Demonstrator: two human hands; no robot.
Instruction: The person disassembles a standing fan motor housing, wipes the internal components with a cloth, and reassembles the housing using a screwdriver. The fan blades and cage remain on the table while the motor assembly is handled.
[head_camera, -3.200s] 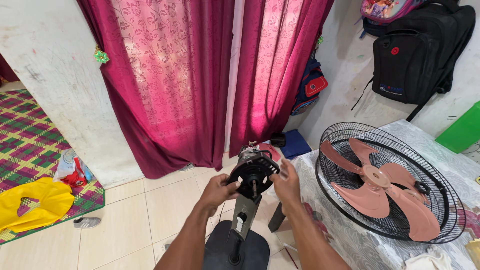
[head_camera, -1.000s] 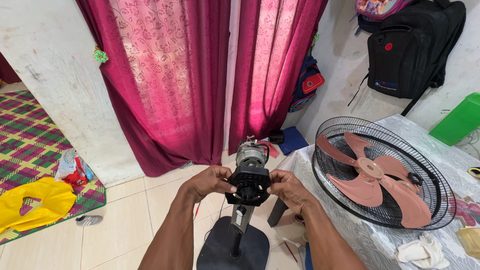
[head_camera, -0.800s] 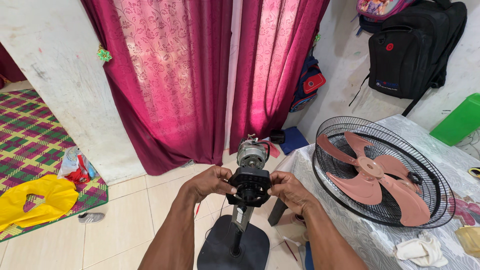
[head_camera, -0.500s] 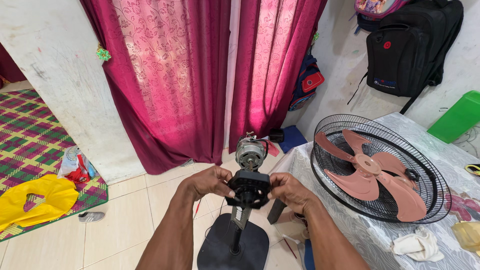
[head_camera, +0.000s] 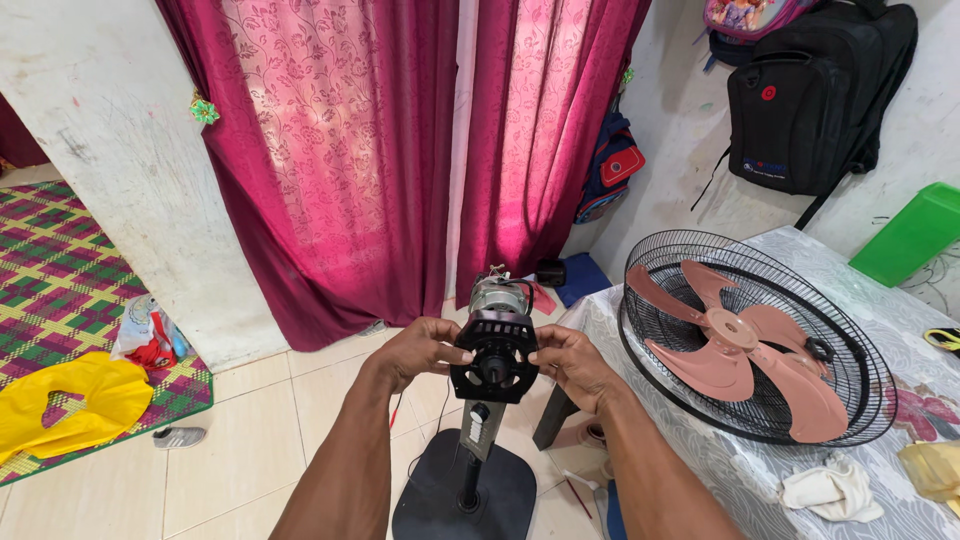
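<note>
Your left hand (head_camera: 425, 348) and right hand (head_camera: 565, 358) grip the black motor housing (head_camera: 495, 358) from both sides, fingers (head_camera: 455, 352) clenched on its rim. It sits atop the fan stand (head_camera: 465, 480), over the tiled floor (head_camera: 260, 440). Just to your right, the black fan cage (head_camera: 865, 380) with its pink blades (head_camera: 745, 345) rests on the surface (head_camera: 940, 300).

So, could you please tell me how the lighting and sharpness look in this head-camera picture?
In the head view, daylight glows through the magenta curtains, brightest at the gap between them; the fan motor housing and both hands, left hand and right hand, are evenly lit and sharp; the wall edges bow slightly, suggesting wide-angle distortion.
</note>
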